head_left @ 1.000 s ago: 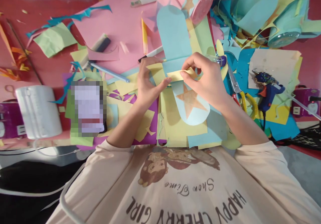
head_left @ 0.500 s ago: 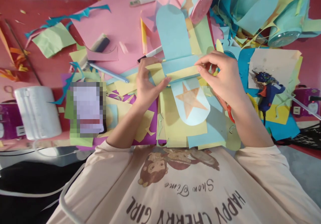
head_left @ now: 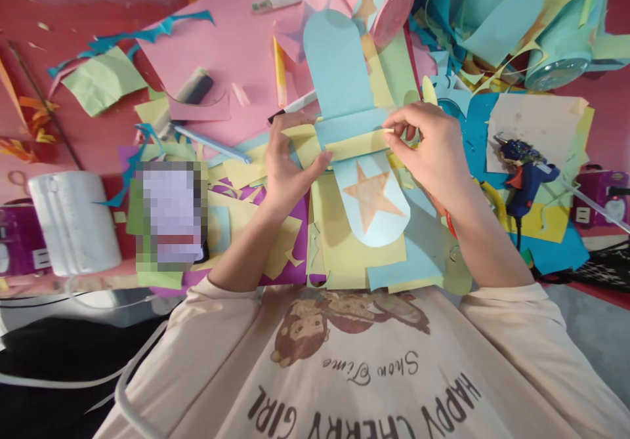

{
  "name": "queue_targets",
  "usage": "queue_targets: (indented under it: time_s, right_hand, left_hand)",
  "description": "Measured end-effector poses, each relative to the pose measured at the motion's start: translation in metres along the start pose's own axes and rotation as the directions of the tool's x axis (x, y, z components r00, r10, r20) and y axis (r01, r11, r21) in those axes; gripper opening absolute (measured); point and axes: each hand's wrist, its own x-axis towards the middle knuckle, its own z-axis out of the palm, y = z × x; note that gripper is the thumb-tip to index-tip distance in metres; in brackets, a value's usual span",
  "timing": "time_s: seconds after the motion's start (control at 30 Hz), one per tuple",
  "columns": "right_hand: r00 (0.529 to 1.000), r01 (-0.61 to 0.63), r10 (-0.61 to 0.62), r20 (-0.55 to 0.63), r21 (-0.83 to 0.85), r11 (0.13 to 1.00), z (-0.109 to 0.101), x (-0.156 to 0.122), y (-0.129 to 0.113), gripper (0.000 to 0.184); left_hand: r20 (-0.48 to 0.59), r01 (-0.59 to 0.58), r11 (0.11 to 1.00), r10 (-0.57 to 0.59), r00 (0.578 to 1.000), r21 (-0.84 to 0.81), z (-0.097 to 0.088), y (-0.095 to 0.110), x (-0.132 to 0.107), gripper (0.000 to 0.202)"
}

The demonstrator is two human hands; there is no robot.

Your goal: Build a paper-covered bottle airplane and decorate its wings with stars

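A yellow paper strip (head_left: 357, 144) lies across a long light blue paper piece (head_left: 339, 65) with rounded ends. An orange star (head_left: 371, 195) marks its near end. My left hand (head_left: 288, 163) pinches the strip's left end, thumb pressing it down. My right hand (head_left: 433, 150) pinches the strip's right end between thumb and fingers. Both hands sit over a pile of yellow, purple and blue paper sheets.
A blue hot glue gun (head_left: 524, 170) rests on paper at the right. Scissors (head_left: 487, 196) with yellow and red handles lie under my right wrist. A white roll (head_left: 73, 219) stands at the left, beside a blurred patch (head_left: 172, 216). Pens, paper scraps and a pink sheet (head_left: 236, 39) cover the table.
My right hand has slid right along the yellow strip, stretching it flat across the blue piece. My left hand has stayed at the strip's left end.
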Motion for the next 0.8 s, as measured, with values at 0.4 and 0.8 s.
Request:
queue_targets:
  time_s: [0.4, 0.8]
  right_hand:
    - [0.994, 0.070, -0.076, -0.077, -0.084, 0.994, 0.003, -0.003, 0.010, 0.019]
    - [0.988, 0.117, -0.137, -0.075, -0.224, 0.968, 0.009, -0.004, 0.010, 0.021]
  left_hand:
    - [-0.019, -0.037, 0.999, 0.038, 0.999, 0.030, 0.001, 0.002, 0.001, 0.038]
    - [-0.001, -0.008, 1.000, 0.008, 1.000, 0.024, 0.000, 0.003, 0.001, 0.038]
